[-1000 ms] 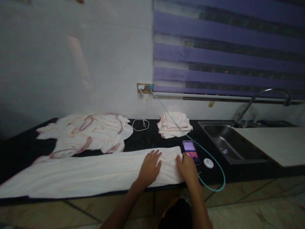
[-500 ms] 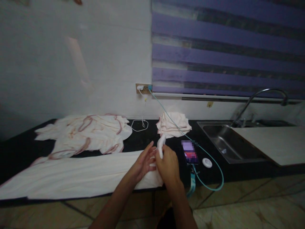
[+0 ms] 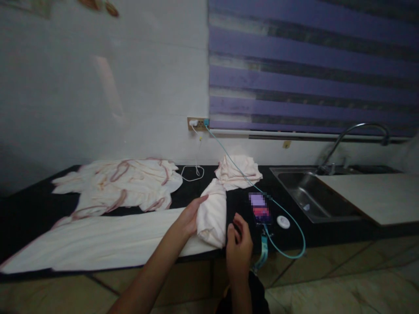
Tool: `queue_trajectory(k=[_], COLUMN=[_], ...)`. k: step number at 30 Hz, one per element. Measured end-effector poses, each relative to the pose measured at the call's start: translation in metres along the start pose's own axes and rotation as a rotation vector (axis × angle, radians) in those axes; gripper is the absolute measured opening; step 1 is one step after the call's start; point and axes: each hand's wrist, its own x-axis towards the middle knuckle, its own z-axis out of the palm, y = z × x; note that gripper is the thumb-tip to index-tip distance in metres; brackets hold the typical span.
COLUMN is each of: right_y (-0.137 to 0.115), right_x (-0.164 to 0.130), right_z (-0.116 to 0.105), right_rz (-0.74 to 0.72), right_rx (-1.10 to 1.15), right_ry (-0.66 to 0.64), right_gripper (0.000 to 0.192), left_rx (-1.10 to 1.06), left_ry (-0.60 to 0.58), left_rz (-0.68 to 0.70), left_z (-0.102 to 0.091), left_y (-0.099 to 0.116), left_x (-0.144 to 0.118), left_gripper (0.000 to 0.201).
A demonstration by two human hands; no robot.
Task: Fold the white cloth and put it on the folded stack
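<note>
I count 3 cloth items on the black counter: 1 red-trimmed heap at 10 o'clock, 1 long towel w/ its right end rolled up, 1 folded stack at 12; my left hand cups the roll's left side, fingers flat; right hand at 5 o'clock of the roll, fingers loose, grasping nothing; 1 phone at 3 o'clock.

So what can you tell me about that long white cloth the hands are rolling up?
The long white cloth looks like soft, pale cream fabric. It lies flat along the front of the dark counter, reaching far to the left. Its right end is rolled into a fat bundle. The left hand presses against the roll's left side; the right hand sits just beside it, fingers curled, near its lower end.
</note>
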Motion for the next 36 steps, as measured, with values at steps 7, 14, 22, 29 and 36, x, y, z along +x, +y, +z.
queue_trajectory(k=[7, 14, 22, 29, 36], right_y=[0.036, 0.052, 0.06, 0.066, 0.079], right_x=[-0.022, -0.006, -0.006, -0.023, -0.022], right_z=[-0.002, 0.008, 0.014, 0.018, 0.018], right_rz=[0.009, 0.063, 0.022, -0.223, -0.355], right_rx=[-0.288, -0.333, -0.464, -0.506, -0.597], right_ry=[-0.026, -0.002, -0.074, -0.067, -0.11], right_gripper=[0.084, 0.06, 0.06, 0.081, 0.08], left_rx=[-0.178, -0.162, 0.051, -0.221, -0.11], left_ry=[0.05, 0.106, 0.11, 0.153, 0.216], left_rz=[-0.11, -0.038, 0.088, -0.064, -0.085], left_z=[0.03, 0.029, -0.024, -0.083, -0.115], left_y=[0.006, 0.006, 0.0, -0.017, -0.041], left_x=[0.014, 0.01, -0.014, -0.037, -0.045], left_gripper=[0.045, 0.043, 0.052, 0.071, 0.067])
